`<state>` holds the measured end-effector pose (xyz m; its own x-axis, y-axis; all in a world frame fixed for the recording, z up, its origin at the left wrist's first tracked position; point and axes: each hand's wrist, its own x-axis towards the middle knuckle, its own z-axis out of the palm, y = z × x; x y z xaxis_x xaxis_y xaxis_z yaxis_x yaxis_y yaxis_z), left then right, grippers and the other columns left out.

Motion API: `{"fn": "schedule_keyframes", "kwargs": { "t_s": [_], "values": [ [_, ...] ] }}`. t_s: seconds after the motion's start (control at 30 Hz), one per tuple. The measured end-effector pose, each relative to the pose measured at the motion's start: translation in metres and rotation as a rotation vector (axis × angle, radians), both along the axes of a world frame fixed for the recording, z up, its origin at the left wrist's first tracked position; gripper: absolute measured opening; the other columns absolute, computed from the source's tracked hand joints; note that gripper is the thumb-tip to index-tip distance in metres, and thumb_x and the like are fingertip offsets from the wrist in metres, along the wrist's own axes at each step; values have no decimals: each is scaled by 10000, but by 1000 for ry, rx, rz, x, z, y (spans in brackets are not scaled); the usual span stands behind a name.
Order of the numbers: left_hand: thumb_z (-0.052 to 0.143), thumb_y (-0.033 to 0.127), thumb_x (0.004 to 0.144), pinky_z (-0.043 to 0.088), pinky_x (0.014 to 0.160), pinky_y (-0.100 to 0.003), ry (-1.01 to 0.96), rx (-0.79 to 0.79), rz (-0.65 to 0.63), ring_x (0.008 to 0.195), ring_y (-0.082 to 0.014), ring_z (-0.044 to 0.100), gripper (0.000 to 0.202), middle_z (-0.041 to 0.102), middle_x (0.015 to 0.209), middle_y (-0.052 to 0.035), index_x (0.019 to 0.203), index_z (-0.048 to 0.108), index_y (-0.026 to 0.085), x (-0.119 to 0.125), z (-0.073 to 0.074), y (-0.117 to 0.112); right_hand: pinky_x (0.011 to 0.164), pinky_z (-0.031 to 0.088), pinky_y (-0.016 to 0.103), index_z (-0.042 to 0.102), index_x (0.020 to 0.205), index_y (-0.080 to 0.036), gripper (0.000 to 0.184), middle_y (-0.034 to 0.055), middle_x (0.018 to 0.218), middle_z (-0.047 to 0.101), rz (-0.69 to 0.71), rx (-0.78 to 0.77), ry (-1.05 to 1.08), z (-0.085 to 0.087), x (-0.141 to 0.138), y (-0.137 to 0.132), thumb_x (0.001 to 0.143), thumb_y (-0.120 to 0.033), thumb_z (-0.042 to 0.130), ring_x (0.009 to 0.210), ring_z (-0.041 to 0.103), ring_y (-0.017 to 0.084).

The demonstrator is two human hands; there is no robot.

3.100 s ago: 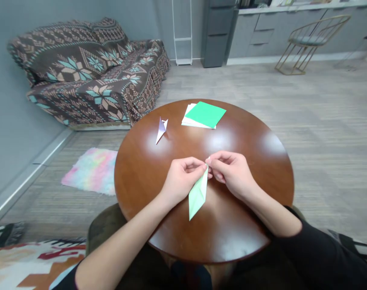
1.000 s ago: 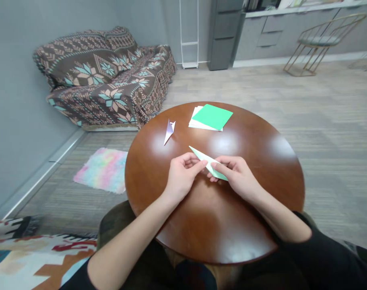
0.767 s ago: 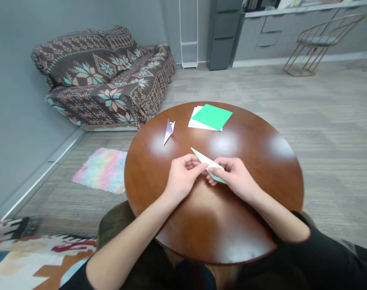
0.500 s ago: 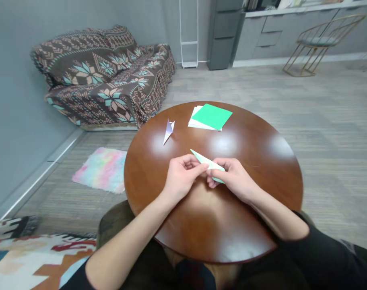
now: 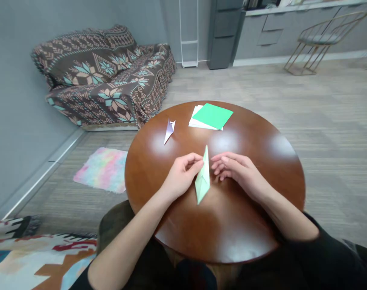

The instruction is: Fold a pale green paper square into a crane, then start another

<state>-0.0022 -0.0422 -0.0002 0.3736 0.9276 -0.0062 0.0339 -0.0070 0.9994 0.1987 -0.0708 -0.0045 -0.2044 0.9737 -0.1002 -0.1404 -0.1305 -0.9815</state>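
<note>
- Above the middle of the tabletop (image 5: 225, 229), my left hand (image 5: 182, 175) pinches the folded green paper (image 5: 203, 181) alone.
- My right hand (image 5: 239, 171) has just let go and lies loosely open beside it.
- The paper was crosswise before; now its long axis runs away from me.
- Farther: purple fold (image 5: 169, 131), paper stack (image 5: 212, 117).
</note>
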Motion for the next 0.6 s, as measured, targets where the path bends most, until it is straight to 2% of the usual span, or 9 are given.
{"fn": "schedule_keyframes", "kwargs": {
  "t_s": [0.07, 0.17, 0.27, 0.33, 0.5, 0.6],
  "values": [
    [669, 355, 890, 425, 631, -228, 83, 25, -93, 680, -135, 586, 216, 693, 771, -22, 865, 739, 152, 4, 2, -3, 568, 493, 228, 708, 912, -161, 289, 32, 762, 688, 23, 28, -69, -2, -1, 1, 890, -449, 705, 642, 615, 124],
    [668, 353, 888, 426, 617, -222, 81, 0, -98, 678, -132, 601, 211, 710, 813, -32, 907, 712, 148, 7, 2, -5, 486, 428, 223, 680, 897, -175, 234, -22, 609, 617, 11, 43, -134, -3, -4, 1, 846, -391, 755, 526, 550, 112],
    [712, 380, 855, 440, 608, -223, 75, -65, -66, 670, -140, 625, 243, 719, 813, -44, 907, 676, 145, 6, 2, -4, 499, 444, 236, 660, 863, -174, 215, -3, 628, 663, -70, 73, -142, -2, -5, 0, 827, -363, 757, 520, 568, 120],
    [739, 401, 834, 460, 624, -233, 103, -113, -92, 683, -156, 647, 272, 731, 793, -56, 894, 676, 143, 3, 1, -4, 538, 472, 252, 653, 841, -173, 194, 18, 670, 698, -87, 105, -174, -1, -3, 0, 834, -348, 737, 549, 594, 130],
    [765, 354, 796, 426, 590, -215, 235, -119, -181, 626, -128, 606, 231, 712, 712, -41, 817, 730, 127, -4, 2, -2, 573, 434, 247, 651, 765, -177, 60, -16, 656, 653, 41, 202, -437, 4, 2, -2, 817, -199, 671, 582, 567, 122],
    [756, 318, 787, 427, 603, -218, 275, -74, -219, 629, -123, 596, 201, 696, 698, -35, 767, 739, 118, -4, 2, -3, 626, 429, 248, 671, 735, -171, 88, -11, 693, 672, 154, 282, -542, 5, 2, -3, 796, -133, 619, 653, 575, 129]
  ]
}}
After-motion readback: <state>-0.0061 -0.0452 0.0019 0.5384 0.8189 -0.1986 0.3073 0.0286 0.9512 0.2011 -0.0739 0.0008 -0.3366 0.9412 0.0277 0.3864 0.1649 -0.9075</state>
